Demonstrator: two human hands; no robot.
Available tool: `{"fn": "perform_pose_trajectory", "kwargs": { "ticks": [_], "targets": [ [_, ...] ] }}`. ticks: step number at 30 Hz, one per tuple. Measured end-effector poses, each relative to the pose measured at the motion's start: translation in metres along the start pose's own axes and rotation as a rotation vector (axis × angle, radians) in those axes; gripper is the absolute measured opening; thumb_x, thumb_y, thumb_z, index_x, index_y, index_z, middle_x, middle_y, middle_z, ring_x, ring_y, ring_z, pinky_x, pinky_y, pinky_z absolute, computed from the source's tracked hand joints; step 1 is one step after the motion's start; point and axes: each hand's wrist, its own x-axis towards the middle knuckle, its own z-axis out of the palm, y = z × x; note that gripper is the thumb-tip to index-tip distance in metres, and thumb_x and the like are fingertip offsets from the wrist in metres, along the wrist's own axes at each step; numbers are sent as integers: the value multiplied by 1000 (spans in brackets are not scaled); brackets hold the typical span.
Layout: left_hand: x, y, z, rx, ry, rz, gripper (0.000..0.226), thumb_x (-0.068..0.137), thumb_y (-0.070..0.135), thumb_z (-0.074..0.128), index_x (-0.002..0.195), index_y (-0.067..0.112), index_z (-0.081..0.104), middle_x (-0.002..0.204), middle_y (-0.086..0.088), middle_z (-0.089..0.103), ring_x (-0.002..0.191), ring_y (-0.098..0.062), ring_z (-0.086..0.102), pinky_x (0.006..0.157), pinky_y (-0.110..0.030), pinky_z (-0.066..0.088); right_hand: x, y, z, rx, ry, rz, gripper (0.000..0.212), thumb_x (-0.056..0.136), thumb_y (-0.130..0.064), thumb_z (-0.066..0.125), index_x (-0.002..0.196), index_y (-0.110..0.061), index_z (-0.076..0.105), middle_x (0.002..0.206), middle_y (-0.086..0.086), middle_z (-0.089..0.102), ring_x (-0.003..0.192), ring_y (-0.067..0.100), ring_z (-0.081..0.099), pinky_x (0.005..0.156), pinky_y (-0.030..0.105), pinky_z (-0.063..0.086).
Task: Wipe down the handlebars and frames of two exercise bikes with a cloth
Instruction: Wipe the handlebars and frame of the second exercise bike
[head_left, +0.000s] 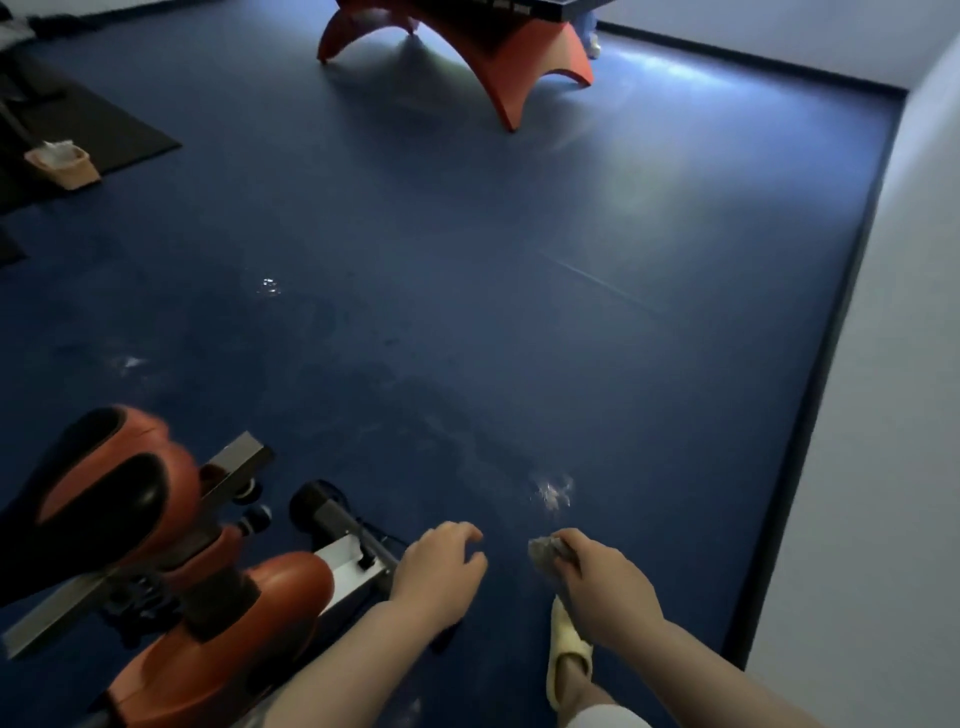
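While right hand (602, 577) grips cloth (545, 553), left hand (441, 569) hangs loosely curled, empty.

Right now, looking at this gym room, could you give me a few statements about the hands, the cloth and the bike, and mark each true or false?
1. The right hand grips a crumpled grey cloth. True.
2. The left hand also holds a cloth. False: it holds nothing, fingers loosely curled.
3. The orange and black exercise bike stands to the person's left. True.
4. The cloth is pressed against the bike's frame. False: it is held above the blue floor, apart from the bike.
5. The person wears a pale yellow slipper. True.
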Motion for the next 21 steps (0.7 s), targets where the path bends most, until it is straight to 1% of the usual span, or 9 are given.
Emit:
{"fn": "perform_pose_trajectory", "kwargs": {
  "ticks": [3,5,7,9,11,13,15,18,21],
  "targets": [
    [42,15,-9,-78,72,-116,37,95,34,44,129,27,54,132,9,54,118,-14,51,100,-34,44,53,16,-41,-91,-18,-83,19,99,-38,34,110,-37,49,92,-13,60,76,12,54,53,26,38],
    [68,31,-12,-134,109,-175,36,94,34,44,129,28,54,132,9,54,118,-13,51,99,-34,44,86,26,-69,-156,-16,-140,18,99,-39,33,108,-37,49,92,-13,60,75,12,53,53,27,39],
    [93,50,-13,-191,150,-197,35,94,34,45,127,28,55,132,10,54,118,-13,52,99,-35,45,123,32,-94,-227,-42,-161,17,98,-33,36,109,-36,48,96,-12,61,77,15,56,57,31,43],
    [113,69,-19,-261,178,-226,35,93,34,47,127,28,56,131,9,55,118,-14,53,99,-36,45,158,28,-115,-292,-83,-184,18,96,-24,41,110,-34,46,98,-9,61,78,17,57,57,32,45],
    [126,77,-26,-319,204,-268,34,93,34,48,126,29,56,131,9,55,117,-14,54,99,-37,46,186,15,-124,-307,-139,-226,18,95,-19,42,108,-31,45,93,-8,60,75,18,58,54,33,45],
    [140,71,-37,-336,231,-315,33,94,34,48,126,29,56,131,9,55,117,-14,54,99,-37,46,216,-5,-124,-313,-173,-293,16,94,-20,42,106,-30,45,89,-7,59,73,18,58,53,33,44],
    [159,59,-56,-336,273,-391,33,94,33,49,125,28,56,132,8,55,118,-15,54,99,-37,45,243,-33,-122,-326,-182,-377,18,93,-21,42,106,-33,44,92,-9,60,76,17,58,54,32,44],
    [190,36,-82,-358,326,-468,32,94,32,49,124,27,57,132,7,55,120,-16,52,100,-36,44,285,-72,-117,-360,-247,-468,21,94,-23,40,112,-35,43,99,-10,61,81,17,58,57,32,46],
    [221,17,-111,-407,368,-495,31,94,32,49,124,28,57,132,7,55,120,-15,52,101,-36,44,331,-105,-118,-365,-292,-487,19,95,-25,38,110,-35,44,99,-10,61,82,17,59,62,35,51]
  ]
}}
